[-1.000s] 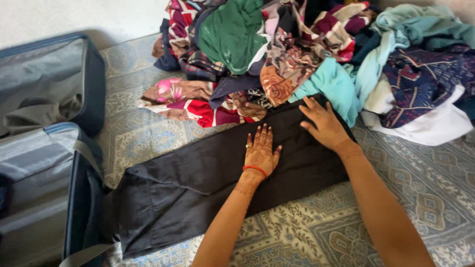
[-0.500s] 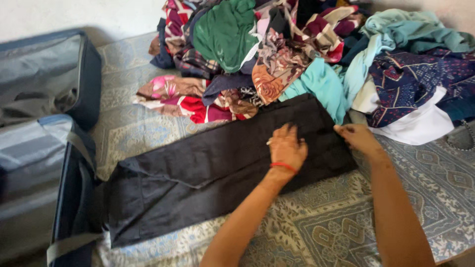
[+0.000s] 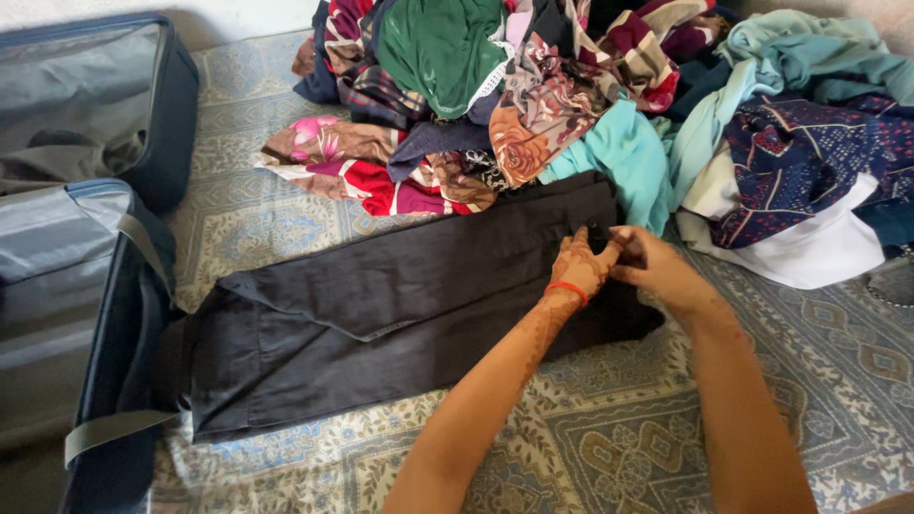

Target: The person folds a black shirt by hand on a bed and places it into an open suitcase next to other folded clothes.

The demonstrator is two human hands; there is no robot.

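A pair of dark trousers (image 3: 381, 305) lies flat and folded lengthwise on a patterned bedspread (image 3: 628, 438). My left hand (image 3: 579, 265), with a red thread at the wrist, and my right hand (image 3: 647, 262) meet at the right end of the trousers. Both pinch the dark cloth there, fingers curled together. The trousers' other end reaches the open suitcase (image 3: 86, 286) at the left.
A large heap of mixed clothes (image 3: 571, 95) fills the back, with green, teal, floral and navy pieces. A white garment (image 3: 809, 247) lies at the right. The blue suitcase, lined in grey, stands open at the left edge.
My hands were flat on the trousers, smoothing them. They slid to the right end and now pinch the cloth together there. The view shifted slightly down.
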